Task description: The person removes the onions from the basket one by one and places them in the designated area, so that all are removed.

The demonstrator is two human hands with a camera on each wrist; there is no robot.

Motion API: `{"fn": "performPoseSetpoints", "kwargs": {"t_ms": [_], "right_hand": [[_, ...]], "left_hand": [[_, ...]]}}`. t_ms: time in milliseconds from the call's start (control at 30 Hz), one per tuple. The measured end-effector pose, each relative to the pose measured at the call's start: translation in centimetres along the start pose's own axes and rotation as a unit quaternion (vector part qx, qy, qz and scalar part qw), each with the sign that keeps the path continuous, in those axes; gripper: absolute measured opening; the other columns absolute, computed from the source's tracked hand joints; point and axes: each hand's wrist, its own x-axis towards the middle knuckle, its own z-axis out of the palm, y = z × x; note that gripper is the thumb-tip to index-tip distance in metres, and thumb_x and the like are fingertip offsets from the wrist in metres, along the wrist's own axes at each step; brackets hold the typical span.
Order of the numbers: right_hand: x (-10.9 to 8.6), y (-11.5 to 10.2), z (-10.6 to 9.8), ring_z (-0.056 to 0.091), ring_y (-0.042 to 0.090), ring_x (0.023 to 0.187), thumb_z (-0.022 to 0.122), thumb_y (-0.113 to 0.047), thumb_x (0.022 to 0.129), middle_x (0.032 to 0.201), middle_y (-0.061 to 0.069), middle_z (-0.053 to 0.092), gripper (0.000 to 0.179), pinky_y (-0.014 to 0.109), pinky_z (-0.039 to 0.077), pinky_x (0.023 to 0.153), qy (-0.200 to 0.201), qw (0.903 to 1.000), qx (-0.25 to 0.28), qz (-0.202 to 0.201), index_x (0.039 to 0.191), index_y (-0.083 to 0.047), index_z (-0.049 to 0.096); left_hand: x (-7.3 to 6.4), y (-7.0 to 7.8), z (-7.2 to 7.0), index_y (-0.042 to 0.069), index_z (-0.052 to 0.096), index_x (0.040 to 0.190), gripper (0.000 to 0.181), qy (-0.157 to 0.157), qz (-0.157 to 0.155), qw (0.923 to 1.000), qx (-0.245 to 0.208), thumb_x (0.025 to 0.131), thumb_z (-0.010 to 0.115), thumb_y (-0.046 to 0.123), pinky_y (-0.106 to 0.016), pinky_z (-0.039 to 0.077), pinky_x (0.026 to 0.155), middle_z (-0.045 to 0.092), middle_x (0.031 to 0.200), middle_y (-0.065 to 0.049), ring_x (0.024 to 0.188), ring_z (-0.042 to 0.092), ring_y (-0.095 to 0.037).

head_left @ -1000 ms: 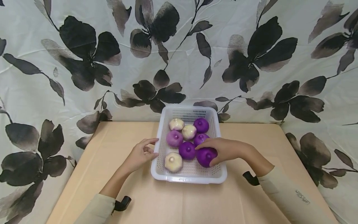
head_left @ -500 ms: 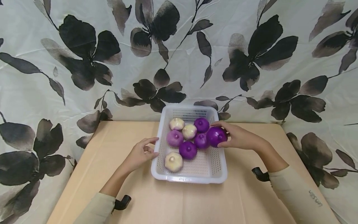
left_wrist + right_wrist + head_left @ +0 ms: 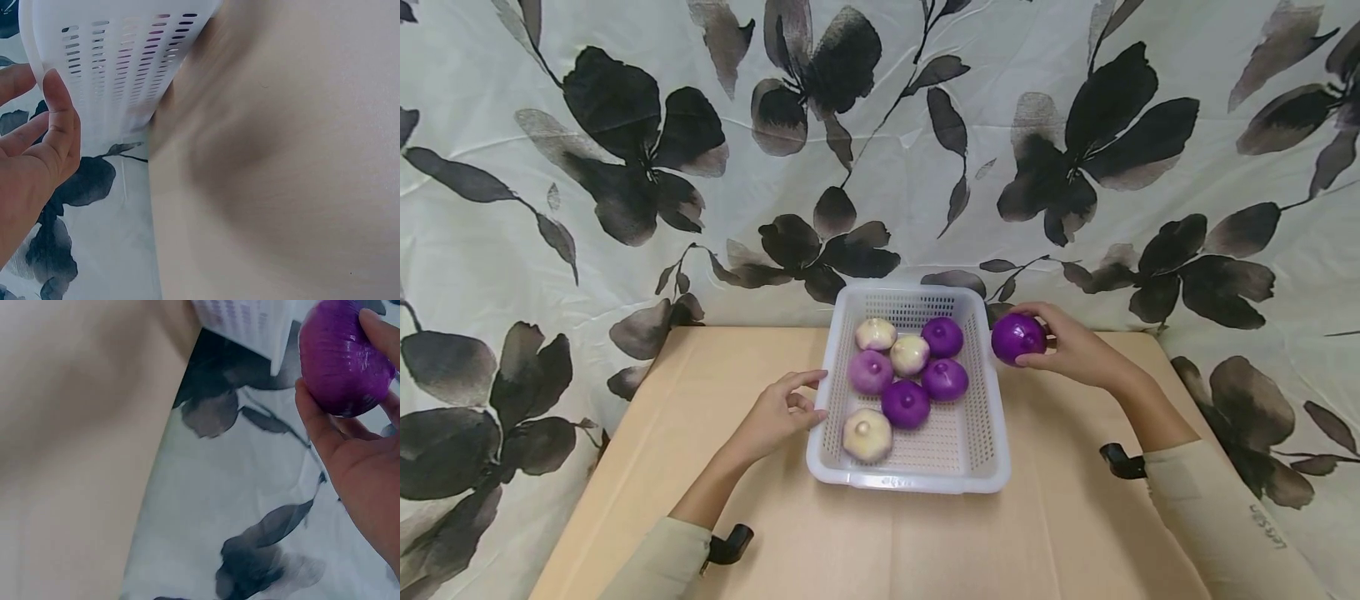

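Up off the table, just past the basket's right side, my right hand (image 3: 1071,346) grips a glossy purple onion (image 3: 1018,338) between thumb and fingers. The right wrist view shows the same onion (image 3: 344,359) close up, with fingertips on both sides of it. A white perforated plastic basket (image 3: 917,482) holds several purple onions (image 3: 906,404) and a few pale, whitish ones (image 3: 867,435). At the basket's left rim, my left hand (image 3: 778,417) holds on with thumb and fingertips; the left wrist view shows this hand (image 3: 47,147) at the rim from below.
The basket stands at the back middle of a light wood-coloured table (image 3: 925,550). Directly behind the table hangs a white cloth (image 3: 940,208) printed with dark flowers. Dark wrist cameras sit under both sleeves.
My right hand has lifted the purple onion from the basket's front right and carried it right and back, over the rim. My left hand and the basket stay in place.
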Motion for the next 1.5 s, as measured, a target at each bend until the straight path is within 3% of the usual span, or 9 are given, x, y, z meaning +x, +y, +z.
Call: {"fn": "performPoseSetpoints", "kwargs": {"t_ms": [300,567,900,1133,1500], "right_hand": [[-0.1,1.7,-1.0,0.052,0.049,0.13,0.081,-0.02,0.091,0.154,0.025,0.041,0.08,0.064,0.051,0.102,0.041,0.9983,-0.006,0.042,0.155,-0.004,0.037],[0.3,4.0,-0.6,0.051,0.055,0.13,0.078,-0.024,0.094,0.155,0.028,0.041,0.079,0.067,0.05,0.102,0.071,0.9935,-0.012,0.088,0.158,-0.01,0.034],[1.5,6.7,1.1,0.051,0.054,0.13,0.077,-0.025,0.094,0.146,0.034,0.048,0.073,0.065,0.047,0.106,0.099,0.9895,0.009,0.105,0.152,-0.003,0.039],[2.1,9.0,2.9,0.051,0.051,0.13,0.079,-0.029,0.092,0.144,0.033,0.052,0.073,0.065,0.044,0.108,0.109,0.9859,-0.011,0.127,0.151,-0.003,0.045],[2.6,9.4,4.3,0.05,0.052,0.131,0.075,-0.037,0.095,0.143,0.035,0.051,0.073,0.065,0.041,0.111,0.112,0.976,-0.01,0.187,0.152,-0.005,0.043]], "left_hand": [[0.0,-0.2,0.0,-0.001,0.051,0.149,0.065,0.0,0.006,1.0,0.001,0.089,0.076,0.001,-0.021,0.057,0.068,0.052,0.135,-0.024,0.085,0.067,-0.017],[0.2,-0.2,-0.1,0.0,0.051,0.149,0.065,0.001,0.004,1.0,0.008,0.089,0.077,0.002,-0.021,0.057,0.068,0.053,0.135,-0.023,0.086,0.066,-0.018],[0.2,-0.2,0.1,0.0,0.052,0.148,0.064,0.002,0.005,1.0,0.008,0.089,0.077,0.001,-0.022,0.058,0.068,0.053,0.134,-0.023,0.087,0.066,-0.02],[-0.3,-0.3,0.0,-0.001,0.051,0.149,0.065,-0.003,-0.004,0.9999,0.016,0.089,0.077,0.003,-0.022,0.057,0.069,0.052,0.135,-0.024,0.088,0.067,-0.021],[-0.2,-0.3,-0.2,-0.002,0.049,0.149,0.066,-0.006,0.005,0.9999,0.009,0.089,0.077,0.002,-0.023,0.059,0.069,0.052,0.135,-0.025,0.086,0.067,-0.018]]}}
